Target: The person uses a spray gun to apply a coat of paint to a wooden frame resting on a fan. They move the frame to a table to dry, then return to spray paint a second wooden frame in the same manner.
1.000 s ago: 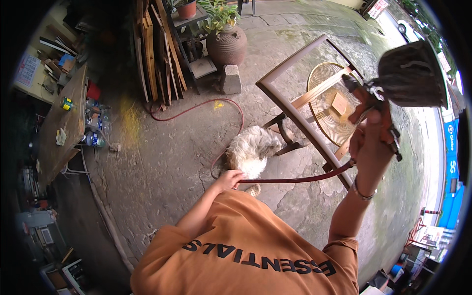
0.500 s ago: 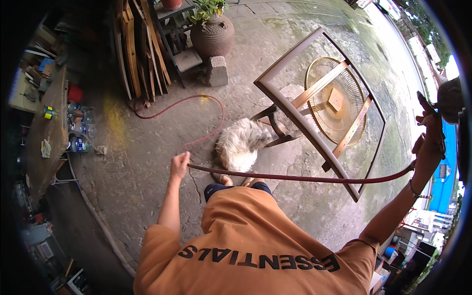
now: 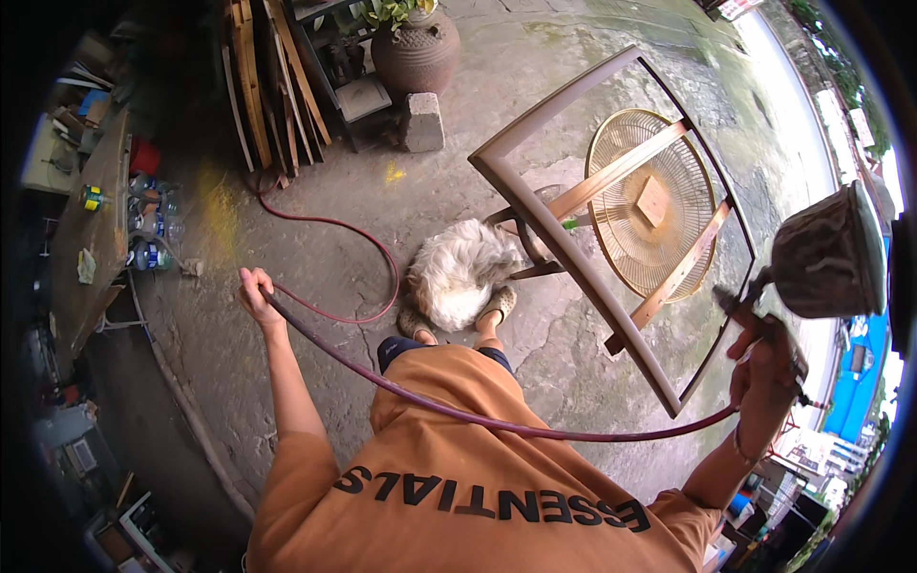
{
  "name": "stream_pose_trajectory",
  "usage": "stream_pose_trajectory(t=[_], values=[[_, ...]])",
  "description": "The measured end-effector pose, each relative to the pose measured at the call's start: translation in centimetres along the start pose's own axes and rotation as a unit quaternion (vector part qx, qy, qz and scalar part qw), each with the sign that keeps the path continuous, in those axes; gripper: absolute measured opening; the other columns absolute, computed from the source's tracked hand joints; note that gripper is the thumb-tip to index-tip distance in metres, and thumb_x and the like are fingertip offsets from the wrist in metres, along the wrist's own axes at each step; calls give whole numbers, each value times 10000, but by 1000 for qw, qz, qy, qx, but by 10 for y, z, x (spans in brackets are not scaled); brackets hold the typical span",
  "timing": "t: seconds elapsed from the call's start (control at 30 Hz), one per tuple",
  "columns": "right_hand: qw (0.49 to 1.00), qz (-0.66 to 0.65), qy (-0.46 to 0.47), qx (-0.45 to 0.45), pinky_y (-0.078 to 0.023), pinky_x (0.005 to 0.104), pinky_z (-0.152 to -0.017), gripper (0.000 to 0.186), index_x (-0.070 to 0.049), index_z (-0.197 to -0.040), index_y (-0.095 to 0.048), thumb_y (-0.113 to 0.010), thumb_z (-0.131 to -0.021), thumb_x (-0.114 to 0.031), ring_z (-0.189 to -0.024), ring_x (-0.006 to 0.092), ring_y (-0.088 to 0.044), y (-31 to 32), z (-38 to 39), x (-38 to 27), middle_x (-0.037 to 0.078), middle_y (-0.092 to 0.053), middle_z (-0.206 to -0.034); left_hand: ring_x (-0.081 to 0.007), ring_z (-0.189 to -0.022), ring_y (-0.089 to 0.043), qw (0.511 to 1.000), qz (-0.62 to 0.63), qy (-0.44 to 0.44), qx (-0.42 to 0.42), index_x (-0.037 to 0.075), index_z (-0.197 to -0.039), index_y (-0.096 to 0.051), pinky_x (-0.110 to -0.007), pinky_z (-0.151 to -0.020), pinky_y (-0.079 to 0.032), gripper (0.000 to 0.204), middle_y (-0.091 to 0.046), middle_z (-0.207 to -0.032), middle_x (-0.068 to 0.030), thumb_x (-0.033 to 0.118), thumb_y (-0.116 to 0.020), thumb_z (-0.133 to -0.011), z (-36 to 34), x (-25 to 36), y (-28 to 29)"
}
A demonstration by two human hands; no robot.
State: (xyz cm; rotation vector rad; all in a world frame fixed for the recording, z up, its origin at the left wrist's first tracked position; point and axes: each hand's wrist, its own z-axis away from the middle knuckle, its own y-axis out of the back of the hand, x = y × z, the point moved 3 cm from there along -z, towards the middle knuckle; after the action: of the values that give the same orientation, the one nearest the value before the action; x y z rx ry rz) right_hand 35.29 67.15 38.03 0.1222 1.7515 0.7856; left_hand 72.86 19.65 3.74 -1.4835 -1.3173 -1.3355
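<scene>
My left hand is closed on a red hose, which curves across my body to the spray gun at the right. My right hand grips that spray gun, with a dark, stained metal cup on top. A brown rectangular frame with wooden crossbars carries a round gold wire fan guard on a dark stand beside me. A white shaggy dog lies curled at my feet, against my clogs.
Leaning planks and a dark shelf stand at the back left, beside a clay pot and concrete block. A work board with cans and bottles lines the left. Loops of hose lie on the concrete floor.
My left hand has moved out to the left, pulling the hose across me. The spray gun swung to the far right, then came back slightly lower. More of the dog and my feet shows.
</scene>
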Motion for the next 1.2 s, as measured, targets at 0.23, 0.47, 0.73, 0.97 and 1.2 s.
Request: stream_pose_trajectory(t=[0.23, 0.47, 0.73, 0.97, 1.2], values=[[996, 13, -29, -79, -286, 180, -333, 350, 5, -903, -608, -689, -868, -334, -389, 17, -433, -14, -50, 2, 0, -562, -608, -93, -498, -279, 997, -18, -48, 52, 99, -529, -299, -282, -509, -203, 581, -312, -514, 10, 437, -337, -1001, 7, 48, -15], [975, 187, -20, 119, -214, 187, -324, 327, -78, -1135, -596, -465, -999, -345, -367, -1, -362, 29, -95, 35, -22, -604, -855, -87, -487, -259, 996, -28, -69, 58, 108, -550, -288, -284, -491, -183, 544, -301, -514, 12, 390, -349, -1011, 16, 61, -27], [981, 152, -104, 59, -200, 204, -311, 369, -95, -1120, -607, -469, -983, -409, -334, 14, -353, 41, -71, 56, -18, -585, -756, -86, -488, -272, 996, -18, -71, 54, 104, -545, -295, -278, -493, -193, 560, -305, -509, 8, 406, -323, -1016, 5, 62, -38], [989, 45, 19, -140, -406, 292, -553, 478, 3, -798, -645, -683, -813, -473, -568, 156, -552, 1, -47, 18, 71, -651, -699, -111, -503, -290, 997, -7, -44, 63, 112, -547, -277, -282, -521, -221, 566, -285, -522, 5, 434, -309, -1011, 3, 61, -35], [991, 99, 10, -89, -399, 265, -515, 365, 11, -970, -657, -712, -831, -322, -541, 122, -548, -8, -89, 42, 28, -592, -635, -112, -527, -294, 996, 11, -69, 52, 113, -546, -289, -284, -544, -228, 552, -289, -525, 0, 413, -322, -1009, 2, 84, -37]])
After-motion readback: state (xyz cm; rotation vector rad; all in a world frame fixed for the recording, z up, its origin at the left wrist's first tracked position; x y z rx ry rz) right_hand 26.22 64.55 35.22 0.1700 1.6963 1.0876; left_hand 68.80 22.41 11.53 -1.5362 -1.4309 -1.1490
